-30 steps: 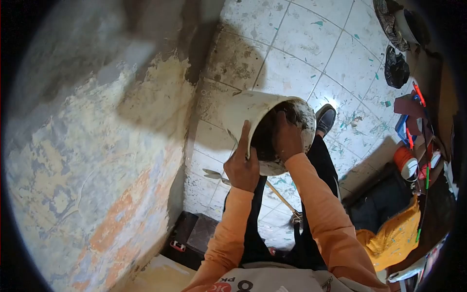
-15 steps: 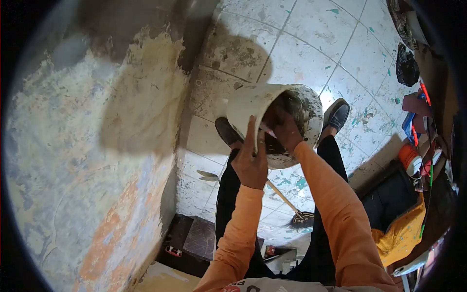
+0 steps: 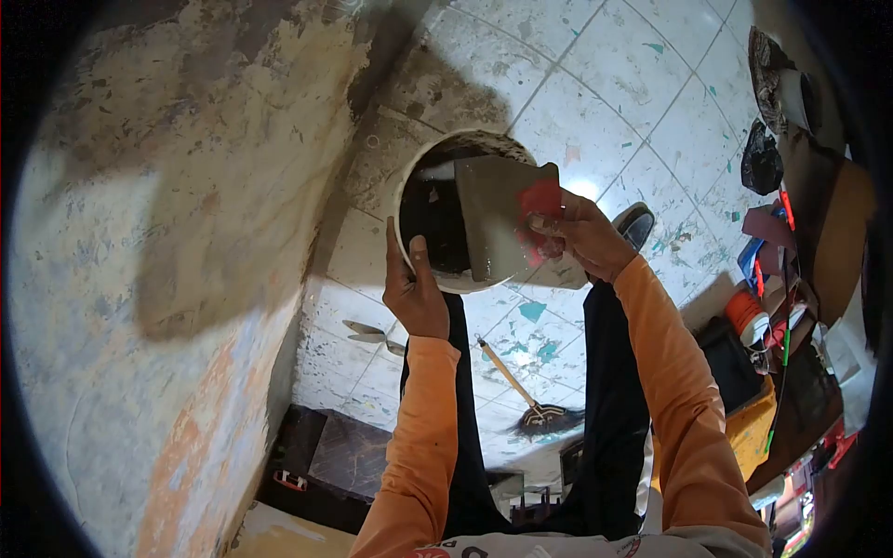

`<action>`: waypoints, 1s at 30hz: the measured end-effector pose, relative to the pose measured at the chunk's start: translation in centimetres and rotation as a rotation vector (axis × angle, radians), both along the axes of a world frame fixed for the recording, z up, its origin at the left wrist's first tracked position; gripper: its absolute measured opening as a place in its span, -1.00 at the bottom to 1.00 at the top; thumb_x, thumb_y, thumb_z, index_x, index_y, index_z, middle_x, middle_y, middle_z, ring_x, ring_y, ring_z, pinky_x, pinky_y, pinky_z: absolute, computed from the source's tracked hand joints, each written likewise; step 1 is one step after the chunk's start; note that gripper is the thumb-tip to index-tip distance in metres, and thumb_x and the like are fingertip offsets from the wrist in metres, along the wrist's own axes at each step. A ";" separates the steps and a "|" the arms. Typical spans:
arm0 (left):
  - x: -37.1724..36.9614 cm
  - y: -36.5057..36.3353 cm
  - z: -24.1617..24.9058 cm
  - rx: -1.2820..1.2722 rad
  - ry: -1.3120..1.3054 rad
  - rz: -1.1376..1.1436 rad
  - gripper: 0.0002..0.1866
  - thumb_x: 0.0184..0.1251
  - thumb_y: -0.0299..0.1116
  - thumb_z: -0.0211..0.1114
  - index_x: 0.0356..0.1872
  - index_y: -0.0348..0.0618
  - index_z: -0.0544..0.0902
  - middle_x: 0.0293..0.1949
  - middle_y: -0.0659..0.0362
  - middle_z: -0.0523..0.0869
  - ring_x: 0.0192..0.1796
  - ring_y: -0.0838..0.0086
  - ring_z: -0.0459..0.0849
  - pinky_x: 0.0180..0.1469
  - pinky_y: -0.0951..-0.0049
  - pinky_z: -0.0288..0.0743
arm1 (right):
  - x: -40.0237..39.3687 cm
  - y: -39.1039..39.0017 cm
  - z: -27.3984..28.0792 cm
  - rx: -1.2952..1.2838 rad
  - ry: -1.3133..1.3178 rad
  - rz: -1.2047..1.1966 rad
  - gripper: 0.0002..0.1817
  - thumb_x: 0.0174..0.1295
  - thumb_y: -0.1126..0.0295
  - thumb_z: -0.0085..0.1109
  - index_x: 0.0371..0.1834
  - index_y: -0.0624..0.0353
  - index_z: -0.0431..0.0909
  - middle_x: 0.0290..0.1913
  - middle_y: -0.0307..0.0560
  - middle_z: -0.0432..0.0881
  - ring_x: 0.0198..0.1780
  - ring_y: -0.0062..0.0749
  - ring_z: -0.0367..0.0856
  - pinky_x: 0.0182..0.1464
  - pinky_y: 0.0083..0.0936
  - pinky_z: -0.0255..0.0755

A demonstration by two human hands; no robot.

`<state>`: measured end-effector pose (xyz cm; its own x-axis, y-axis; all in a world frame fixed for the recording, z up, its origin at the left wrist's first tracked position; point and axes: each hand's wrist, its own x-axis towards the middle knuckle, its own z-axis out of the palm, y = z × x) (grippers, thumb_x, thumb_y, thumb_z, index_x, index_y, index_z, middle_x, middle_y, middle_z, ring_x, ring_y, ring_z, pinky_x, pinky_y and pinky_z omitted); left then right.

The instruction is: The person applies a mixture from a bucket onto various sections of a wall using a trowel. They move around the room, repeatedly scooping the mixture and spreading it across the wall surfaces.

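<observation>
A round white bucket (image 3: 406, 191) with a dark, smeared inside is tilted above the tiled floor. My left hand (image 3: 417, 296) grips its near left rim, thumb on the rim side and fingers along the outer wall. In my right hand (image 3: 581, 232) is a wide flat scraper (image 3: 493, 219) with a red handle part, pinched between thumb and fingers. The scraper's grey blade lies over the bucket's opening and hides part of the inside.
A patchy, peeling wall (image 3: 186, 232) rises at the left. A brush with a wooden handle (image 3: 507, 372) lies on the stained floor (image 3: 595, 121) between my legs. At the right are a black bag (image 3: 761, 158), an orange shoe (image 3: 747, 316) and a yellow container (image 3: 744, 432).
The bucket has turned its opening upward toward me. My right hand has come out of it to the right, and the scraper now shows. My left hand has shifted left along the rim.
</observation>
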<state>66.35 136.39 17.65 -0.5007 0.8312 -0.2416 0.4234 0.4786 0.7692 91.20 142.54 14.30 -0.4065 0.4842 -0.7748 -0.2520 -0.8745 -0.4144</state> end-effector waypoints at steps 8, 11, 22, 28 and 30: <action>-3.2 -2.7 -3.4 0.017 -0.156 0.105 -0.43 0.76 -0.24 0.20 0.62 -0.26 0.39 0.38 -0.04 0.67 0.29 0.33 0.69 0.34 0.38 0.58 | -3.5 5.1 1.1 0.071 -0.003 -0.274 -0.67 0.49 0.45 0.36 0.26 0.19 0.61 -0.07 -0.24 0.68 -0.27 -0.56 0.59 -0.23 -0.52 0.50; -4.1 -4.3 -4.2 -0.018 -0.321 0.197 -0.42 0.76 -0.29 0.18 0.64 -0.29 0.33 0.45 -0.05 0.60 0.37 0.34 0.63 0.43 0.35 0.50 | -6.0 8.0 -3.0 0.153 -0.026 -0.323 -0.66 0.46 0.47 0.36 0.26 0.20 0.63 -0.02 -0.21 0.70 -0.20 -0.49 0.62 -0.16 -0.42 0.59; -5.6 -5.7 -5.6 -0.210 -0.251 0.103 -0.37 0.74 -0.10 0.23 0.68 -0.07 0.37 -0.06 0.19 0.75 -0.38 0.71 0.37 -0.27 0.63 0.36 | -23.3 15.2 -10.6 0.148 -0.280 -0.707 -0.82 0.41 0.55 0.30 0.01 0.07 0.65 -0.20 -0.25 0.69 -0.30 -0.49 0.60 -0.37 -0.41 0.51; -5.8 -4.5 -4.1 -0.514 -0.368 0.193 -0.36 0.71 -0.21 0.30 0.68 -0.11 0.36 0.40 0.29 0.63 -0.13 0.76 0.49 -0.04 0.67 0.43 | -27.0 16.8 -9.6 0.245 -0.418 -0.744 -0.90 0.44 0.54 0.22 -0.08 0.09 0.66 -0.22 -0.28 0.69 -0.34 -0.52 0.54 -0.33 -0.39 0.45; -5.5 -4.7 -4.5 -0.375 -0.382 0.173 -0.35 0.70 -0.22 0.31 0.68 -0.11 0.36 0.40 0.31 0.63 -0.14 0.77 0.49 -0.03 0.69 0.42 | -27.6 17.4 -8.8 0.223 -0.324 -0.683 -0.80 0.38 0.55 0.32 0.03 0.15 0.64 -0.16 -0.11 0.70 -0.40 -0.41 0.60 -0.41 -0.38 0.53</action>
